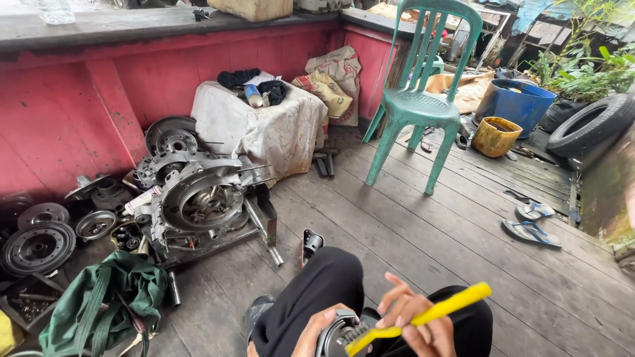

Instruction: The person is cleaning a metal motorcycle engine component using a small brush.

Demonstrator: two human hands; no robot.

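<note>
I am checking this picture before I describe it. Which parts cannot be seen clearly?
- Head view: the grey metal part in the left hand is cut off by the bottom edge.
- The yellow brush bristles are partly hidden by the right hand.
- The items on the cloth-covered box are too small to name.
- The green bag hides its contents.

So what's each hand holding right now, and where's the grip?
Right hand grips the yellow brush mid-handle; left hand cups the round metal part from its side.
</note>
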